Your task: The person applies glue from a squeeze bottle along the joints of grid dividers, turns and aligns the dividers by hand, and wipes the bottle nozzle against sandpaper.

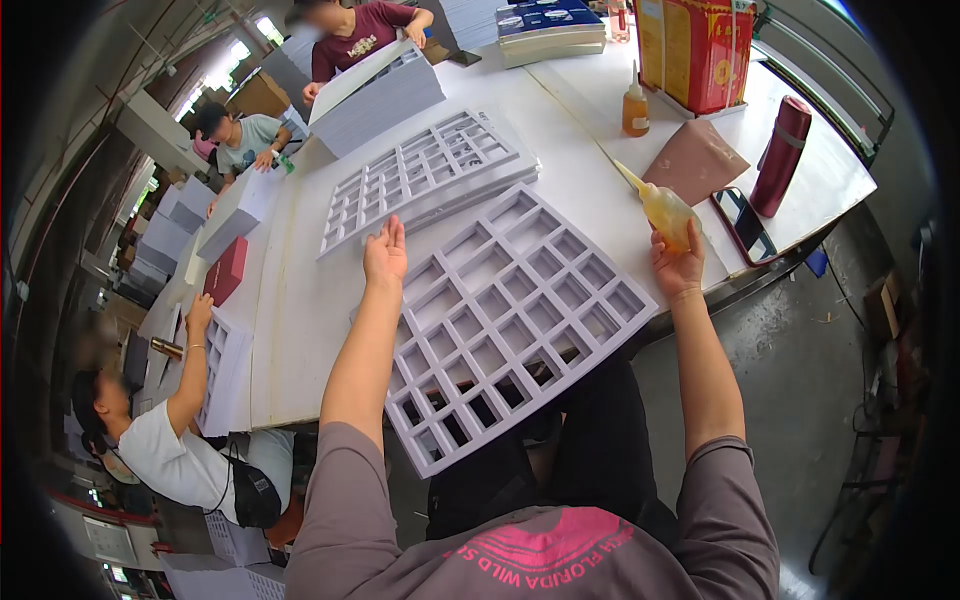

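Head: right fingers (658, 251) hold one bottle (671, 217).

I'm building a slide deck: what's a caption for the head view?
Right hand holds a squeeze bottle; left hand open near a pale grid.

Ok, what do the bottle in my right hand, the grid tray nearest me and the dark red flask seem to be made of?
Bottle: probably soft plastic, glossy and translucent, since amber shows through. Grid tray: perhaps foam or board, matte, given its dull, pale surface. Dark red flask: likely coated metal, from its sheen, though plastic is possible.
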`<state>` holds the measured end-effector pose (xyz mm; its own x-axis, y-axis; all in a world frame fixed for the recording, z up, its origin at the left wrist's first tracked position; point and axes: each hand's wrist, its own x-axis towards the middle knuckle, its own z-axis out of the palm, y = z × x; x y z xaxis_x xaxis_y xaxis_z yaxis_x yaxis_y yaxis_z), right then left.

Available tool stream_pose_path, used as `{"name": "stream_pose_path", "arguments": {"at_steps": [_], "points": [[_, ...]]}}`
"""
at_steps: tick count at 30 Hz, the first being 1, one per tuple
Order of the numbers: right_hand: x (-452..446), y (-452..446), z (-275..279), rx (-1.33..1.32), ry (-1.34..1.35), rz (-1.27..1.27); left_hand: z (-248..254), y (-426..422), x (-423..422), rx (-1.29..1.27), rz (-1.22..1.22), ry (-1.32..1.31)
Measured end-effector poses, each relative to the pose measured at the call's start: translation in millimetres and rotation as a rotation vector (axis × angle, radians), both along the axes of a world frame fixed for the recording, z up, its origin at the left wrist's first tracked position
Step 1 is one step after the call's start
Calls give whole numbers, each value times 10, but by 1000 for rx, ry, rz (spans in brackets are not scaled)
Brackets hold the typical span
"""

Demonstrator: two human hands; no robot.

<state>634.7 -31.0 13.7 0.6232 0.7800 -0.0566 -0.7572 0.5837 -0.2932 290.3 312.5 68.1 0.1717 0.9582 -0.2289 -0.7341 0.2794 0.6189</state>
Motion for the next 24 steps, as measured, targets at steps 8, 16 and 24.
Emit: {"name": "stream_pose_path", "arguments": {"at_steps": [8,16,24], "points": [[4,-7,-24,-25,32,13,209,-484,-82,263,-406,671],[116,9,-168,125,-20,188,-325,-102,-1817,68,544,1536],[186,52,-239,105,-111,219,-894,-844,-2434,356,375,2151]]}}
